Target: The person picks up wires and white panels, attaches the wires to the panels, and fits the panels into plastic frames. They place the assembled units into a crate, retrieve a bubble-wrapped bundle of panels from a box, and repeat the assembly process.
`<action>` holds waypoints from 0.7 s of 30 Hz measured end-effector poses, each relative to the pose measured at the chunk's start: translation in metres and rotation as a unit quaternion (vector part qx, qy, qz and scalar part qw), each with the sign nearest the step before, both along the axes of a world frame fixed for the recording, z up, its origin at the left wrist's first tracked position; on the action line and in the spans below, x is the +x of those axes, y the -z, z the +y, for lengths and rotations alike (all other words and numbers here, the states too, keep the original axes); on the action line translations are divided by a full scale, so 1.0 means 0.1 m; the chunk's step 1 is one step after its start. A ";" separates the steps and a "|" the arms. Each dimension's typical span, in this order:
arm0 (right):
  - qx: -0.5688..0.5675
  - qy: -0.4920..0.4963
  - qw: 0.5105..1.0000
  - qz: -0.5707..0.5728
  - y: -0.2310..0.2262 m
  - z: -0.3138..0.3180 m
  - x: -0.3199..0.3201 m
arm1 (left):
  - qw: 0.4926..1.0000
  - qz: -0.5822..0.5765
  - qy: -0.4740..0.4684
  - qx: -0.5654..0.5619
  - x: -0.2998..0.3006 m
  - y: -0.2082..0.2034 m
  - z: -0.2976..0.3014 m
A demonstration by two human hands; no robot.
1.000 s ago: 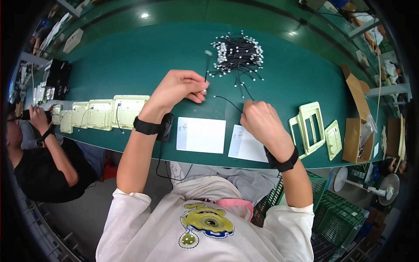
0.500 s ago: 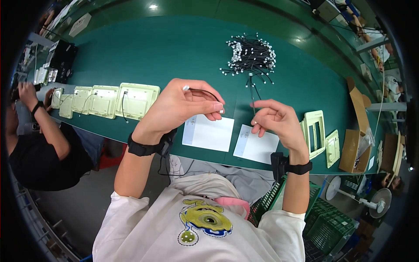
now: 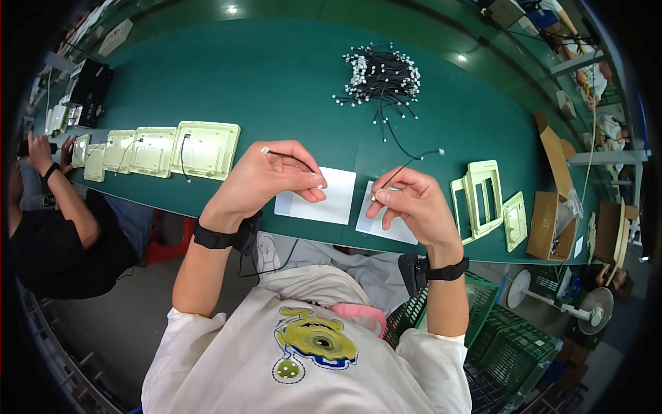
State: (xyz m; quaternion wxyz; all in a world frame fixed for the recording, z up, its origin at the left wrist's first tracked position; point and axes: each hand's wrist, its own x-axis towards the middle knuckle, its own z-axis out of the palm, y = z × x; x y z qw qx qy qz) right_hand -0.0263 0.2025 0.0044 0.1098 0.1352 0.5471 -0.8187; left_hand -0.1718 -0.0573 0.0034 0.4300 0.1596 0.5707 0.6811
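Observation:
My left hand [image 3: 276, 179] is closed over a white paper sheet [image 3: 338, 207], pinching one end of a short black cable [image 3: 293, 157] with white plug ends. Its other plug sticks out by the knuckles. My right hand [image 3: 407, 203] is closed too, above a second sheet [image 3: 393, 233], with finger and thumb on another black cable [image 3: 396, 176] that runs up and away to the right. A further thin cable [image 3: 396, 140] trails from the pile of black cables [image 3: 386, 72] towards it; whether the two touch I cannot tell. A wristband device sits on each wrist.
Pale green plastic panels [image 3: 207, 152], some with cables on them, stand in a row at left. Pale green frames [image 3: 483, 196] and a cardboard box [image 3: 548, 224] are at right. Green crates [image 3: 514, 352] and a fan [image 3: 594, 310] stand below. Another person [image 3: 76, 234] works at far left.
My right hand has drawn back from beside the pile with a cable in its fingers, closer to my left hand. The left hand still holds its cable. The whole view has shifted slightly.

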 end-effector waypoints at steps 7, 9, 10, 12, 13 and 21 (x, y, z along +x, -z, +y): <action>0.343 0.060 0.937 -0.003 0.22 0.26 0.15 | 0.998 -0.018 -0.052 -0.034 0.06 0.19 -0.28; 0.393 0.040 0.919 0.007 0.23 0.22 0.17 | 0.997 -0.021 -0.066 -0.040 0.08 0.21 -0.34; 0.438 0.023 0.898 0.021 0.24 0.17 0.18 | 0.996 -0.023 -0.073 -0.043 0.08 0.21 -0.36; 0.483 0.001 0.875 0.031 0.27 0.10 0.18 | 0.996 -0.028 -0.074 -0.043 0.08 0.24 -0.40; 0.485 0.011 0.873 0.047 0.28 0.06 0.18 | 0.996 -0.025 -0.075 -0.046 0.09 0.25 -0.42; 0.551 0.019 0.825 0.122 0.39 -0.08 0.18 | 0.997 -0.023 -0.067 -0.038 0.08 0.34 -0.51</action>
